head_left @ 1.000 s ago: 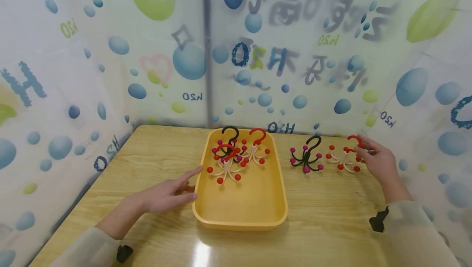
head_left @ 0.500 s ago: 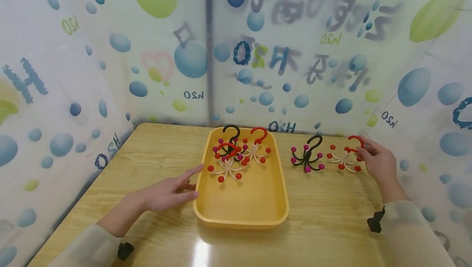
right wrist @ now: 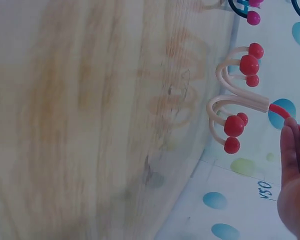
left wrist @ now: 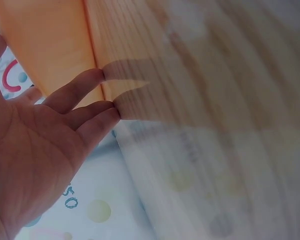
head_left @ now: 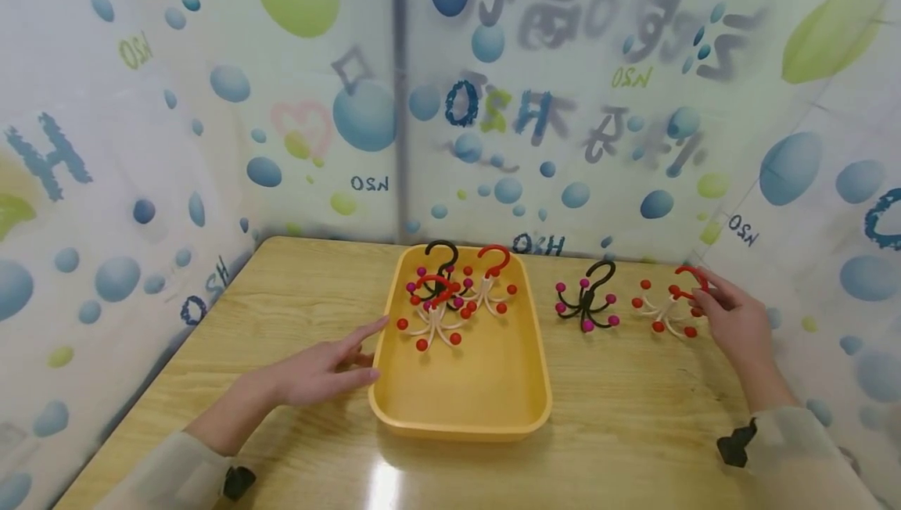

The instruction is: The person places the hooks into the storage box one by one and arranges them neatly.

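Observation:
My right hand (head_left: 739, 324) pinches the red hook of a white multi-arm hanger hook (head_left: 663, 313) with red ball tips. In the right wrist view this hanger hook (right wrist: 245, 100) shows its curved arms, with the fingers at its red end. My left hand (head_left: 317, 369) lies at the left side of a yellow tray (head_left: 461, 425), fingers extended and touching its rim and wall. Inside the tray's far half are a black hanger hook (head_left: 443, 256) with magenta tips and two white ones with red tips, a nearer one (head_left: 434, 321) and a farther one (head_left: 487, 287), overlapping in view.
A black hanger hook (head_left: 586, 300) with magenta ball tips sits on the wooden table (head_left: 619, 416) between the tray and the right hand. A patterned curtain (head_left: 563, 150) encloses the table at the back and sides.
The right hand has shifted slightly right, and the white hanger hook has moved and tilted with it. The left hand and tray stay in place.

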`<state>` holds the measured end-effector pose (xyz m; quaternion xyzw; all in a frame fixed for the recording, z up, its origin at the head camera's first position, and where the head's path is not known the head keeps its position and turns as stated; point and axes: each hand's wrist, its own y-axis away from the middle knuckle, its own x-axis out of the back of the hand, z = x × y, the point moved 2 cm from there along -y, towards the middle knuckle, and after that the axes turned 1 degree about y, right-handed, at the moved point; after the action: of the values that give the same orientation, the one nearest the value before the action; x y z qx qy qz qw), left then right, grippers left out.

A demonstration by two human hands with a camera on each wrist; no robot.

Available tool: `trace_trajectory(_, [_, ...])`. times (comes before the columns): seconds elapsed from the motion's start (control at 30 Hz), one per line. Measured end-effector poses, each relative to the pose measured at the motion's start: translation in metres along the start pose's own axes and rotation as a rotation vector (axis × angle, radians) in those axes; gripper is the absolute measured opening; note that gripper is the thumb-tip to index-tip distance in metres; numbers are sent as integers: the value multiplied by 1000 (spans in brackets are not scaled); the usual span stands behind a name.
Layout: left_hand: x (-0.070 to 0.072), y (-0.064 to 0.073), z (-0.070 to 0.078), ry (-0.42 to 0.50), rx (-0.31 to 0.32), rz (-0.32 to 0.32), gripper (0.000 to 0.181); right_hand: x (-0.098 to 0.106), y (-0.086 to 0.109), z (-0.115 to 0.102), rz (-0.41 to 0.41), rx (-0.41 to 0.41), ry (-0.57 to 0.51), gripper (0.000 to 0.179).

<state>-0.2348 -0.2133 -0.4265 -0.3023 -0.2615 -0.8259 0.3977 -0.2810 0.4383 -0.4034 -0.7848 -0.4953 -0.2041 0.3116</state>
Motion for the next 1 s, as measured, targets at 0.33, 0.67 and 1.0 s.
trace_trajectory(0.33, [-1, -1, -2, -1, -11, -1, 83, 19, 34, -16, 48, 131, 1, 48])
trace_trajectory(0.67, [0, 0, 2, -2, 6, 2, 83, 24, 73, -50, -6, 205, -195, 44])
trace_trajectory(1.0, [0, 0, 1, -1, -7, 2, 84, 6, 100, -108, -41, 340, -291, 43])
